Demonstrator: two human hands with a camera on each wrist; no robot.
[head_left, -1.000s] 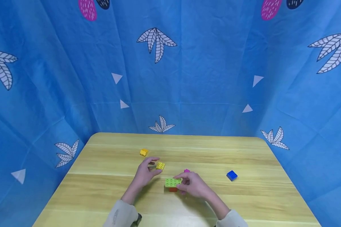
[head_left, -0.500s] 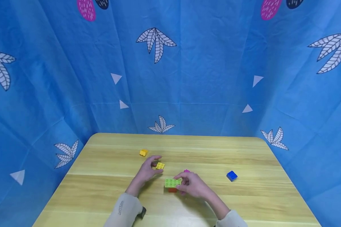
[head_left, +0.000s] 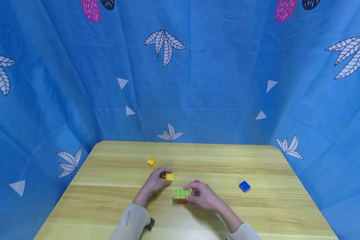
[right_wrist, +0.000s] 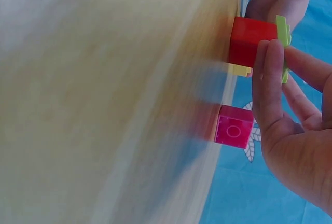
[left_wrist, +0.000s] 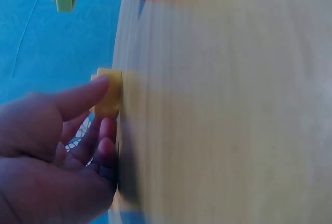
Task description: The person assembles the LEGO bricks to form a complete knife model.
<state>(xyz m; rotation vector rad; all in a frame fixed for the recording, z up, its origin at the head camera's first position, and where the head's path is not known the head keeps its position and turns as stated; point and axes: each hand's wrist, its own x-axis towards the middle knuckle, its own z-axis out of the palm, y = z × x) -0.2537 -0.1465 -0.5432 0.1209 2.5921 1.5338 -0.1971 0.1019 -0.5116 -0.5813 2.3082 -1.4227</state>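
Note:
A yellow toy brick (head_left: 169,177) with studs on top stands on the table, my left hand (head_left: 154,182) pinching it between thumb and fingers. In the left wrist view the thumb lies along the side of that yellow brick (left_wrist: 110,97). To its front right, a flat lime-green brick (head_left: 182,194) sits on a red brick (head_left: 182,201) and overhangs it. My right hand (head_left: 206,197) grips the green brick by its right end. Seen from the right wrist, fingers also lie against the red brick (right_wrist: 251,40).
Behind the right hand a pink brick (right_wrist: 234,128) lies on the table (head_left: 273,213), mostly hidden in the head view. A blue brick (head_left: 244,186) lies farther right. An orange-yellow piece (head_left: 151,161) lies at the back left. Blue patterned cloth (head_left: 222,83) surrounds the table.
My left hand has moved slightly right and its fingers have come together on the yellow brick, which has turned to lie straighter. The right hand and the green and red bricks stay almost still.

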